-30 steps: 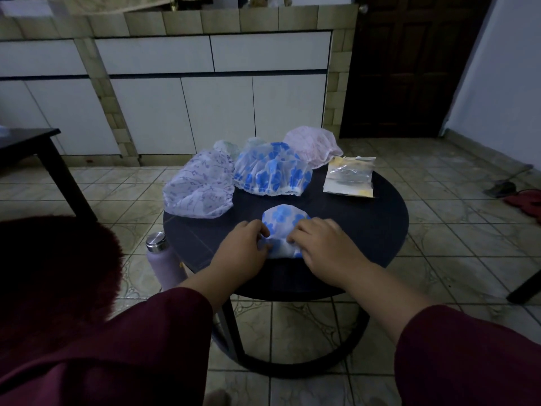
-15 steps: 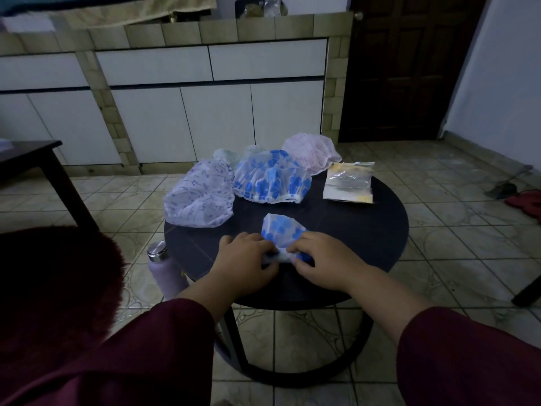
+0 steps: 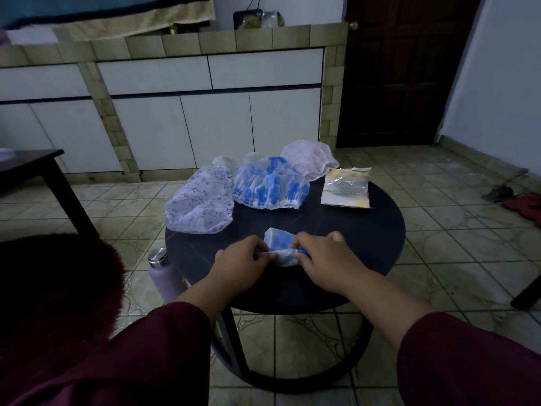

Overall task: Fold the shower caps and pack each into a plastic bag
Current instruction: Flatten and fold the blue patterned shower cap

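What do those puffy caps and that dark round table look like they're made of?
The caps, such as the blue-flowered cap, look like thin, see-through plastic film: they crinkle, gather at a frilled hem and let light through. The round table has a dark matte top, perhaps laminate or painted wood; the picture cannot settle which.

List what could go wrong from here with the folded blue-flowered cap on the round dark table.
1. The small folded blue-flowered plastic shower cap is pinched between the left hand and right hand; the slick film may spring open once released.
2. The stack of clear plastic bags lies at the far right of the round dark table, so reaching for it frees one hand.
3. The purple-patterned shower cap overhangs the table's edge and could slip off if bumped.
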